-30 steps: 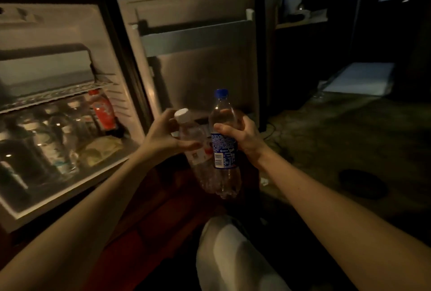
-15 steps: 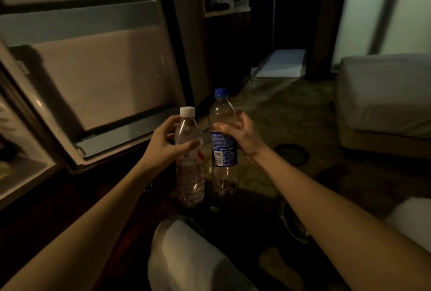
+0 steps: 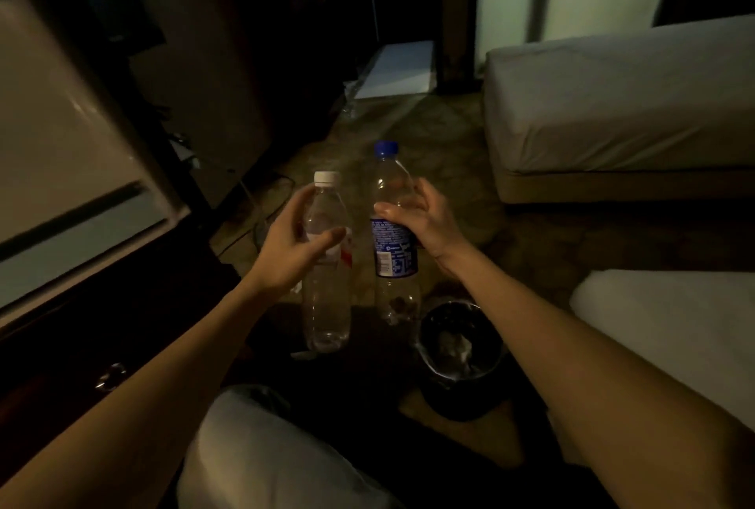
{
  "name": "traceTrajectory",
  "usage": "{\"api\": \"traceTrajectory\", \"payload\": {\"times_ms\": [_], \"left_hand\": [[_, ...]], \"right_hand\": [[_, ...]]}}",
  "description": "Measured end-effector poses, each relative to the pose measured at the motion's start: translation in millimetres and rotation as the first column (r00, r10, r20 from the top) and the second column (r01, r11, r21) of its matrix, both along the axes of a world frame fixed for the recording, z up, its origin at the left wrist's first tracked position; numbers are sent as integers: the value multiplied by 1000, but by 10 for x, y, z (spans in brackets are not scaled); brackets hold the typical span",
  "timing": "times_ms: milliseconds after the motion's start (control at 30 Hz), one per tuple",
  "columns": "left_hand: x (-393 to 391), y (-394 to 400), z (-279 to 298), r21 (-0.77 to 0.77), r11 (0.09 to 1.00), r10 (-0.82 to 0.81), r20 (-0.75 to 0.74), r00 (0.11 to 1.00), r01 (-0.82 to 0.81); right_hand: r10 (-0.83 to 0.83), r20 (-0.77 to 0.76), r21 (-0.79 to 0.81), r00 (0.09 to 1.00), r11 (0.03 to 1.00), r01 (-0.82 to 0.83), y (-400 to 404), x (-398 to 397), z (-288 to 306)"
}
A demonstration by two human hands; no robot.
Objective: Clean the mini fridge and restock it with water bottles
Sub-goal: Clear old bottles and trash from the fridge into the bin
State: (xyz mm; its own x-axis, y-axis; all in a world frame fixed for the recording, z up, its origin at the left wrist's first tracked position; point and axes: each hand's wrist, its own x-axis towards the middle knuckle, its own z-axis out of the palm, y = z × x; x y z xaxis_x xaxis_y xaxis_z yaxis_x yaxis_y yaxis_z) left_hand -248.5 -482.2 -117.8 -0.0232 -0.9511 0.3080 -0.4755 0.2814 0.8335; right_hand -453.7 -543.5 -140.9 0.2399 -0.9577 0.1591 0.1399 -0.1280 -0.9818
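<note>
I hold two clear plastic water bottles upright in front of me over the dark floor. My left hand wraps the white-capped bottle around its upper half, thumb in front. My right hand grips the blue-capped bottle just above its blue label. The two bottles stand side by side, a small gap apart. Only the mini fridge's open door shows, at the left edge; the fridge's inside is out of view.
A small dark bin with crumpled contents sits on the floor just below the right bottle. A bed fills the right side. My knee is at the bottom centre. A white mat lies in the far doorway.
My view has swung right, away from the fridge's inside toward the bed and bin. Both hands have kept hold of their bottles, now upright and slightly apart.
</note>
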Motion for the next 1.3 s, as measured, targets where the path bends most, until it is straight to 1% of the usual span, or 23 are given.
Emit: {"api": "traceTrajectory", "payload": {"times_ms": [167,300,433,600,733,833,1000,1100,1200,1300], "left_hand": [[-378,-271,-280,73,997,-4,-44,999,7],[-643,-450,-510,97,995,-27,-22,999,29],[-804,-575,-743,159,984,-72,-22,997,75],[-932,-713,-1002,183,979,-87,-26,996,90],[-976,-753,-1144,209,973,-87,-39,995,93],[-991,-775,-1185,201,975,-84,-44,995,92],[-910,-797,-1269,217,973,-68,-54,996,78],[-914,-811,-1354,218,974,-58,-53,997,68],[-1022,-821,-1395,196,978,-64,-47,997,72],[-1144,-852,-1462,177,981,-74,-32,997,78]], "right_hand": [[-138,-39,77,990,987,141,-150,-484,-232],[-198,-69,131,978,970,205,-281,-754,-515],[-249,-140,175,958,946,272,-437,-889,-927],[-320,-255,211,913,903,375,-645,-1028,-1431],[-279,-289,337,916,865,370,-715,-1066,-1646],[-257,-333,349,907,860,371,-841,-1112,-1853],[-331,-350,385,876,802,457,-834,-1158,-1912],[-325,-374,339,868,824,455,-793,-1153,-1936],[-288,-377,321,880,851,416,-776,-1094,-1934],[-178,-389,303,904,902,308,-759,-1048,-1922]]}}
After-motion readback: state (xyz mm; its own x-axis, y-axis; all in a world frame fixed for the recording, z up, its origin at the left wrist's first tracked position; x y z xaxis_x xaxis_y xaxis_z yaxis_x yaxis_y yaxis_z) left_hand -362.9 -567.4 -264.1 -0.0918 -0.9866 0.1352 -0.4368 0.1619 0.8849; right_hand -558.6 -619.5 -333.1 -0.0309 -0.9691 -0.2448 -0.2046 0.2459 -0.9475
